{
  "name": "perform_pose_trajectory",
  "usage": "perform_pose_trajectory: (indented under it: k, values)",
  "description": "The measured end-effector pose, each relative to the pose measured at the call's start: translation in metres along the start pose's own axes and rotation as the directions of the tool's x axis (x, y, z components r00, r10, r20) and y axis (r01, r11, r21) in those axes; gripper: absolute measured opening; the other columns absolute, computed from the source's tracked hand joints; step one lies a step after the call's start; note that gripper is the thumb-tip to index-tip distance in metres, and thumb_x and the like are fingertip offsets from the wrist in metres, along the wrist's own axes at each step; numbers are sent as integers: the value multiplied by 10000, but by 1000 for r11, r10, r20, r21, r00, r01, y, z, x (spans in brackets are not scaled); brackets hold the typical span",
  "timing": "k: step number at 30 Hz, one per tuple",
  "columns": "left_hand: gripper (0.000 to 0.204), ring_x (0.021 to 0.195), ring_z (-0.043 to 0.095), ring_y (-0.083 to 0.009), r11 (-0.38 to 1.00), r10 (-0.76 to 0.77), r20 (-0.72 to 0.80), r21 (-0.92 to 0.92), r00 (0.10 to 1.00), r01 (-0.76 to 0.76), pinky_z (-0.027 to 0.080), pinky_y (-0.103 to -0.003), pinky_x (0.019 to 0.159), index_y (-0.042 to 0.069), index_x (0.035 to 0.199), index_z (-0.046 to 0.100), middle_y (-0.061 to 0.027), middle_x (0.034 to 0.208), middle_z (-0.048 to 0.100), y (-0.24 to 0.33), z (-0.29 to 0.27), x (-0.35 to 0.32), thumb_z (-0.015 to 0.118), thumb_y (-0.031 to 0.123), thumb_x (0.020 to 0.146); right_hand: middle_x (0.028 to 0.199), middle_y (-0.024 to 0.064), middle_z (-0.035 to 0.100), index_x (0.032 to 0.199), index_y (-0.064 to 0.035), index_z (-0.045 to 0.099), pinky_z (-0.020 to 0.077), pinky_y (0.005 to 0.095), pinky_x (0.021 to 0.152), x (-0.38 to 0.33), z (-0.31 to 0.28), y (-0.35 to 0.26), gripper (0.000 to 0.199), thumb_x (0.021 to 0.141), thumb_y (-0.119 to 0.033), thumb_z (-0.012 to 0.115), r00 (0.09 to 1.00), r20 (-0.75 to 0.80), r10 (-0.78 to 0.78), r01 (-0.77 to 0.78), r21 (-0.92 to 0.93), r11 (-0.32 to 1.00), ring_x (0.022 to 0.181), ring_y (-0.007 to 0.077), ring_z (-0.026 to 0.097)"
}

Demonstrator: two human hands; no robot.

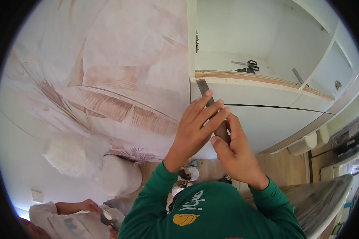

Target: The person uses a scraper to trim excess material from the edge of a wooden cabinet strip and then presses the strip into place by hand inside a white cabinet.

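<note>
A long flat dark bar, which looks like a flat file point(221, 129), slants up to the left in front of the white cabinet. Its lower end sits in my right hand point(239, 153), closed round it with the thumb along the near side. My left hand point(195, 125) lies across the middle of the file with straight fingers; its thumb is hidden. The file's far tip is close to the cabinet's bare wood front edge point(243, 77), at its left end. Whether the tip touches the cabinet I cannot tell.
Inside the cabinet lie black-handled scissors point(252, 66) and a grey metal strip point(297, 75). A leaf-patterned wall panel point(119, 79) adjoins on the left. Wrapped white bundles point(117, 175) stand low left, near another person's hand point(90, 206). A plastic-covered panel point(323, 199) leans at right.
</note>
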State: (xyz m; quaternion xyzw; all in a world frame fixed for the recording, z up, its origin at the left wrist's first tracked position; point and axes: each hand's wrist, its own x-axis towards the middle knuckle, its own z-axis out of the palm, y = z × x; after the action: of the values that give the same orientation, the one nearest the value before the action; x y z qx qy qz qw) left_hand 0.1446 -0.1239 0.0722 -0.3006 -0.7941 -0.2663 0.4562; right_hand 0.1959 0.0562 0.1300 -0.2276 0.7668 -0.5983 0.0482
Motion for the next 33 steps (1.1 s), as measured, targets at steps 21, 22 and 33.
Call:
perform_pose_trajectory:
  k: [21,22,33]
  values:
    - [557,1492,607,-424,927,-165,-40,-346,986,141,588,-474,1148,36,1370,616,-192,1465,697,1,-14,9,861,-77,883,1145,183,746,1523,-65,663,620,421,698,-5,7,-20,619,977,-261,880,854,41,-519,464,-512,723,834,333,739]
    - [571,1483,616,-427,938,-147,-88,-329,985,110,581,-477,1154,36,1358,611,-193,1461,704,2,-10,6,876,-83,866,1144,187,747,1518,-62,665,620,421,699,-6,6,-21,616,978,-265,879,867,57,-494,449,-519,728,834,335,740]
    - [521,1451,627,-465,909,-211,-74,-381,975,168,575,-506,1136,39,1369,618,-197,1437,698,0,-8,1,869,43,911,1114,196,748,1503,-57,672,614,405,679,-3,5,-29,607,983,-290,881,886,75,-458,426,-522,739,788,328,723]
